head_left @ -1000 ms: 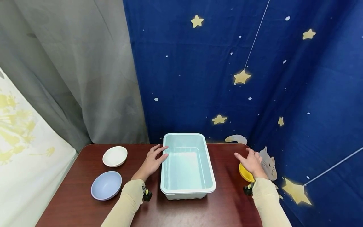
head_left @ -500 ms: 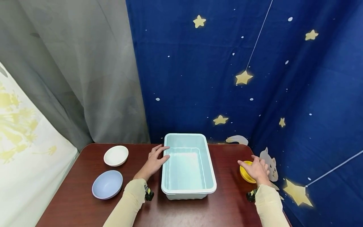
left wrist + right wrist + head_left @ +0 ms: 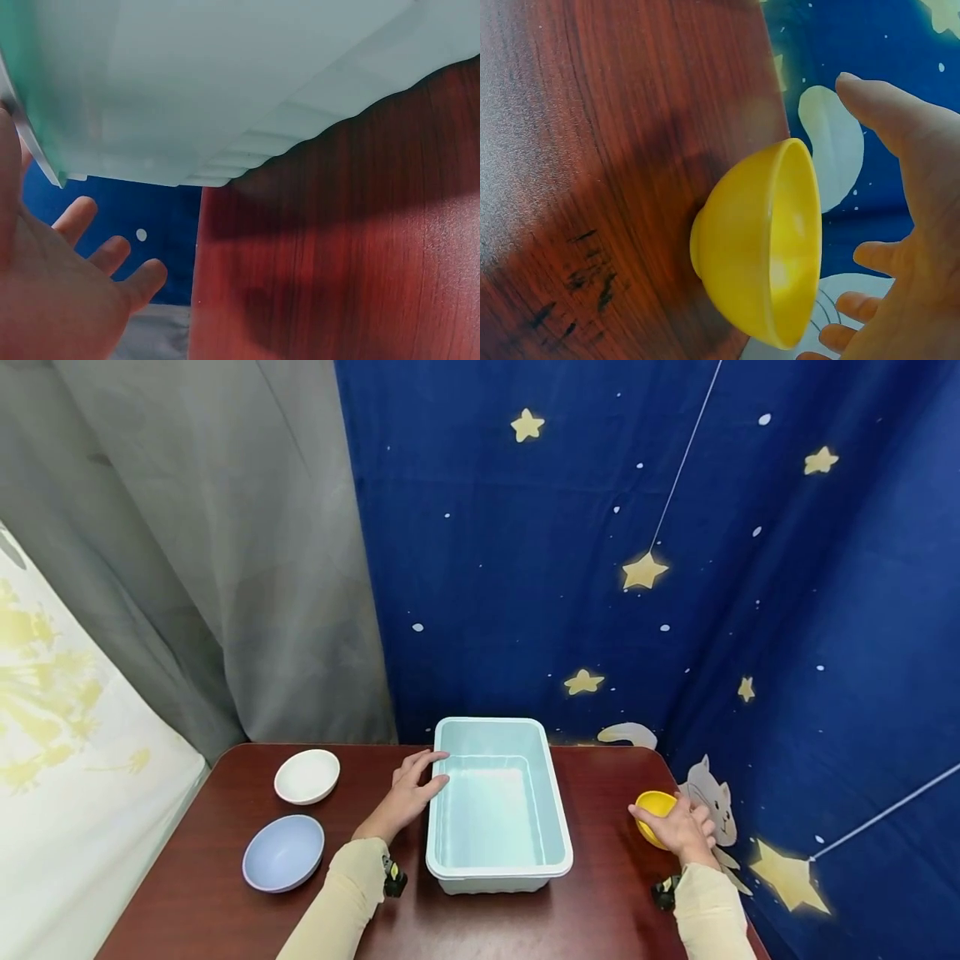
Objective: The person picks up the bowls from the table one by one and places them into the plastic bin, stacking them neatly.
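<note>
A yellow bowl (image 3: 739, 240) stands upright near the table's right edge. Above its rim my right hand (image 3: 682, 828) hovers with thumb and fingers spread, apart from the bowl in the right wrist view. A pale blue plastic bin (image 3: 498, 870) sits at the table's middle. At its left rim is my left hand (image 3: 408, 793), thumb and forefinger reaching over the edge, the other fingers loose and spread in the left wrist view. Whether the left fingers press the rim, I cannot tell.
On the left side of the brown table (image 3: 202, 877) are a white bowl (image 3: 307, 777) and a periwinkle bowl (image 3: 283, 853). A grey curtain (image 3: 285, 568) and a blue star-patterned curtain (image 3: 487, 568) hang behind the table.
My right hand has moved slightly right and towards me, so more of the yellow bowl shows. The left hand stays at the bin's rim.
</note>
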Tool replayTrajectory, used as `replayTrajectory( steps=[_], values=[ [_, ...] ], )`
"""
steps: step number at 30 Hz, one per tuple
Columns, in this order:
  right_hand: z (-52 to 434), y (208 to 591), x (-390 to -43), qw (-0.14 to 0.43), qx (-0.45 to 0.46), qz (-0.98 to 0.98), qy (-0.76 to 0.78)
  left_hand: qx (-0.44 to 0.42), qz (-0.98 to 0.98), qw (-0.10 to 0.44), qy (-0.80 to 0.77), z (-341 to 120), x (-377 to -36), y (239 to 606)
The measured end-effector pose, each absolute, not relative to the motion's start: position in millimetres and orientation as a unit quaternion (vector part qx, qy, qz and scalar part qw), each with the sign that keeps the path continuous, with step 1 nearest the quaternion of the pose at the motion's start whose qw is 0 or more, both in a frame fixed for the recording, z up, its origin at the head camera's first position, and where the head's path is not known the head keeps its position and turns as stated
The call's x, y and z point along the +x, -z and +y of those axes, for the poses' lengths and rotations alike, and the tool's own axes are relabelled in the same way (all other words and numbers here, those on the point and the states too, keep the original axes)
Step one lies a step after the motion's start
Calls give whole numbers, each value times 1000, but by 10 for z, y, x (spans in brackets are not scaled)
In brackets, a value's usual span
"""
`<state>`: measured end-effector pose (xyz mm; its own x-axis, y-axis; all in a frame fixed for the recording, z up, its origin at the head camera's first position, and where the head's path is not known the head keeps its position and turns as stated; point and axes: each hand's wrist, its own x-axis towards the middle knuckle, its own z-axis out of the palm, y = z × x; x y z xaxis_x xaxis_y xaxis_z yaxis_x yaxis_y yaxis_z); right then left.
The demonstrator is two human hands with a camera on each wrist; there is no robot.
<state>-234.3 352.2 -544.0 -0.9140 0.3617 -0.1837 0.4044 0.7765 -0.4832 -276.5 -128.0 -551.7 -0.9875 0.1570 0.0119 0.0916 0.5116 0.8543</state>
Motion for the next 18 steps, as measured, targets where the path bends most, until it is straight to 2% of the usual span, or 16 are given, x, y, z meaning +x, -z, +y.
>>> replayTrajectory(
  steps=[10,18],
  values=[
    [3541,5539,-2391,55,203,941,266,71,870,31,-487,-1284,-2762,5533],
    [3554,5608,-2390,45,204,944,257,66,866,36,-494,-1272,-2756,5522]
  ],
)
